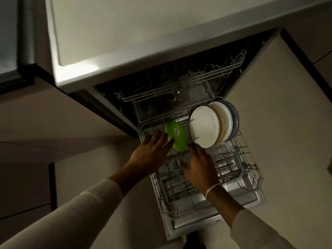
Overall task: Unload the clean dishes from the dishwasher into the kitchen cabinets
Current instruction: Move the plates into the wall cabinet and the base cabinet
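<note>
The dishwasher's lower rack [239, 164] is pulled out over the open door [255, 196]. A bright green plate [177, 135] stands on edge at the rack's far left. To its right stand a white plate [204, 126], a cream plate [226, 121] and a blue-rimmed plate [235, 114], packed close together. My left hand [152, 151] reaches in with straight fingers, and one fingertip touches the green plate's left edge. My right hand [199, 166], with a bracelet at the wrist, has its fingers spread just below the green and white plates and holds nothing.
The upper rack [179, 83] sits pushed back inside the dark dishwasher tub. A pale countertop [125, 29] overhangs the machine. Beige cabinet fronts [280, 105] flank it on both sides. The near half of the lower rack holds only bare wire tines.
</note>
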